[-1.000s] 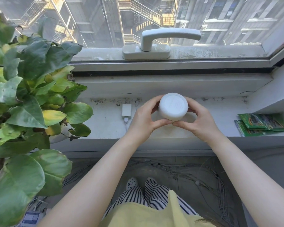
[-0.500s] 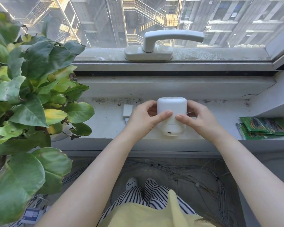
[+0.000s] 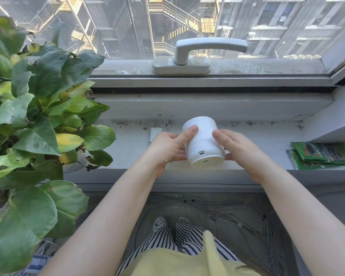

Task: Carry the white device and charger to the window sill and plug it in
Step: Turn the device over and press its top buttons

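The white device (image 3: 202, 144) is a small rounded cylinder, held above the window sill (image 3: 127, 154) between both hands. It is tipped with its base toward me, and a small charging port shows low on its side. My left hand (image 3: 168, 149) grips its left side, thumb on top. My right hand (image 3: 237, 150) holds its right side. The white charger (image 3: 154, 133) lies on the sill just behind my left hand, mostly hidden; its cable is not visible.
A large leafy potted plant (image 3: 38, 116) fills the left side and overhangs the sill. Green packets (image 3: 321, 155) lie at the sill's right end. A window handle (image 3: 199, 54) sits on the frame behind. Loose cables (image 3: 247, 216) cover the floor below.
The device has been turned in my hands from top facing me to base and port facing me. My left hand now covers more of the charger.
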The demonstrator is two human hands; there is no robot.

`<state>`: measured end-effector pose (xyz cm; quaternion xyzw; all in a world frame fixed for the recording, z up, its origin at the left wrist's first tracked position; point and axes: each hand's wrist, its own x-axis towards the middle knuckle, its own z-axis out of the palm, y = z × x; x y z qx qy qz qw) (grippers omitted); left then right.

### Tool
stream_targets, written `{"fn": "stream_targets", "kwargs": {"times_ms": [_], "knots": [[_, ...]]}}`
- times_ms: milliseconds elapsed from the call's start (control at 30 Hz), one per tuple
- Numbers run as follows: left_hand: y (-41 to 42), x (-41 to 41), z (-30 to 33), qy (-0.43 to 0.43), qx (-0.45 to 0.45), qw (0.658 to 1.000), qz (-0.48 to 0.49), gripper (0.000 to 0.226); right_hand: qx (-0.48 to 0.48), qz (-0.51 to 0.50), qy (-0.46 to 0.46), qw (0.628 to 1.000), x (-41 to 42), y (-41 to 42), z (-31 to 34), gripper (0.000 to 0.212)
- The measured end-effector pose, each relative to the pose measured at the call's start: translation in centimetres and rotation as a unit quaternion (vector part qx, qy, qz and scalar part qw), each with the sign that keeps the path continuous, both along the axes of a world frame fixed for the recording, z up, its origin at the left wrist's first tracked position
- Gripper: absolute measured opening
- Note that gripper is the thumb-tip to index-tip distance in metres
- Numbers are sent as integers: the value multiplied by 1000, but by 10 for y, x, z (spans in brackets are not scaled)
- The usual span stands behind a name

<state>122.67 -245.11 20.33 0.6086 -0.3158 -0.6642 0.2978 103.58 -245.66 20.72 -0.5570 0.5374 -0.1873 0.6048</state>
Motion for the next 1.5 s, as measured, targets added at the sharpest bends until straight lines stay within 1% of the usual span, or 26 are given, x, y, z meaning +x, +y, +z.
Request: {"fn": "stream_targets", "kwargs": {"times_ms": [33,67,167,200,267,433,533,633,733,833,867,933,1000,1067,1200,1300,1333,1400,1467,1500], "knots": [[0,0,0,0,2,1000,3,51,4,2,-18,1000,-1,1,-1,55],[0,0,0,2,4,1000,7,50,8,6,-40,999,-2,2,-3,57],[0,0,1,31,19,999,28,50,9,20,-112,993,-3,5,-10,89],[0,1,2,44,25,998,33,53,9,26,-134,991,-4,6,-12,95],[-1,1,2,62,31,997,38,57,6,34,-159,987,-4,7,-16,100],[1,-2,3,101,34,993,44,70,-5,27,-169,985,-8,7,-23,110],[2,-3,3,106,35,993,44,60,-3,17,-180,984,-10,7,-25,112],[3,-5,3,108,37,992,47,56,-7,1,-179,984,-10,6,-27,110],[4,-7,4,115,41,991,47,58,-13,-11,-176,984,-10,7,-26,108],[6,-8,5,93,27,994,47,55,-12,-22,-166,986,-13,6,-26,107],[7,-9,6,71,14,996,44,53,-12,-24,-163,986,-15,5,-26,106],[7,-8,7,-1,-37,999,24,54,-8,-20,-158,987,-20,3,-25,101],[7,-6,10,-95,-101,990,-25,61,2,-13,-147,989,-23,2,-23,95],[7,-5,21,-142,-133,978,-76,63,14,-2,-127,992,-25,0,-21,92],[7,-5,32,-138,-128,970,-153,73,14,34,-80,996,-26,-2,-16,82],[8,-4,29,-135,-111,970,-170,79,0,48,-46,998,-24,-5,-9,83],[8,-3,27,-125,-105,973,-163,77,-3,49,-41,998,-23,-6,-7,83],[9,-3,25,-98,-95,981,-138,63,-4,42,-40,998,-20,-7,-5,81],[9,-4,24,-71,-80,988,-108,49,-4,23,-50,998,-18,-7,-4,73],[9,-4,23,-60,-73,991,-96,48,-3,11,-60,998,-17,-6,-4,68]]}}
